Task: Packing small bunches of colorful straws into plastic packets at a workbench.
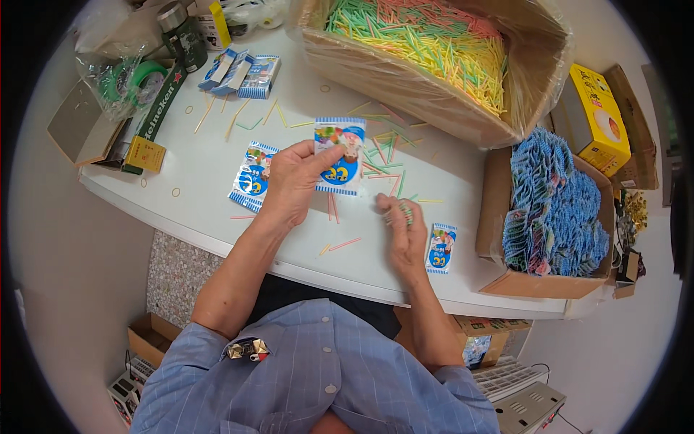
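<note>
We take the white table (217, 155) as our landmark: above its middle our left hand (293, 181) holds a small blue-and-white snack packet (340, 155), thumb pinched across its left edge and fingers behind, so the printed face tilts up toward us. Our right hand (403, 230), just nearer our edge of the table and a little to the right, is curled shut on what looks like a small green bundle of sticks (406, 212), though we cannot tell how many it grips. The packet stands nearly upright in the view, its long axis running away from us across the table, one crimped striped end pointing toward the far side and the other back toward us. To do this step well, we judge that we should keep the pinch near the packet's edge so it stays flat, and bring the sticks in line with that long axis rather than across it. Loose coloured sticks (383, 163) lie scattered on the table just right of the packet; another packet (252, 176) lies flat left of our left hand and a third (441, 248) beside our right. At the table's far edge sits a lined cardboard box of sticks (426, 43), and off its right end a box heaped with blue packets (557, 210).
</note>
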### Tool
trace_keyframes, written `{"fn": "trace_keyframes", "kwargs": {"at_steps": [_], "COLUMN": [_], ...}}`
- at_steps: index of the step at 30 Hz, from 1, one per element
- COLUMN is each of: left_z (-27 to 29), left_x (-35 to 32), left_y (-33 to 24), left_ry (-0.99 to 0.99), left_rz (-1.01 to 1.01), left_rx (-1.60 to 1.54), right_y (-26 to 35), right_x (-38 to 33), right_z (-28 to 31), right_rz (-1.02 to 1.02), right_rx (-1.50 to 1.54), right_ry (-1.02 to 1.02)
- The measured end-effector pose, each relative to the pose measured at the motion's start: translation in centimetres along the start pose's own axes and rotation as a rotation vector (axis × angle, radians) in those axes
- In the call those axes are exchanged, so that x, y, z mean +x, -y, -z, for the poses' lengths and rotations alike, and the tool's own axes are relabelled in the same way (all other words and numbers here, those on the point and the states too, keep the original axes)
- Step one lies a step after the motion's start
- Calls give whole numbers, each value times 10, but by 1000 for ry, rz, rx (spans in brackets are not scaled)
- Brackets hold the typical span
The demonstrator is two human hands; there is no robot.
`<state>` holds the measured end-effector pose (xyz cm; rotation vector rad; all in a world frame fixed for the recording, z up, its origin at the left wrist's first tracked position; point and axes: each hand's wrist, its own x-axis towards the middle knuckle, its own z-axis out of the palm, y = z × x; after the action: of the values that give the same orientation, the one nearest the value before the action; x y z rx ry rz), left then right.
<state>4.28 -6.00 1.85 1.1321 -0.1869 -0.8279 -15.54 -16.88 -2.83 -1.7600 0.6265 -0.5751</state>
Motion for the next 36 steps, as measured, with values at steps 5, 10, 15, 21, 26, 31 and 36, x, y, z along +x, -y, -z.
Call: {"fn": "trace_keyframes", "kwargs": {"at_steps": [5,10,15,21,26,31,36], "left_z": [9,16,7,9,4,3,4], "left_x": [-10,-18,-33,-38,-43,-43,-45], "left_y": [3,7,2,10,4,9,10], "left_ry": [123,243,406,500,536,525,504], "left_rz": [-77,-74,58,73,131,181,153], "left_rx": [412,625,551,517,473,436,430], "right_y": [2,38,59,77,78,73,67], "right_x": [21,42,49,46,39,35,27], "right_z": [11,15,4,-12,-16,-19,-22], "right_rz": [-8,123,169,230,220,258,185], "right_rx": [660,790,874,923,843,696,665], "right_ry": [-183,-125,-98,-36,-14,-6,0]}}
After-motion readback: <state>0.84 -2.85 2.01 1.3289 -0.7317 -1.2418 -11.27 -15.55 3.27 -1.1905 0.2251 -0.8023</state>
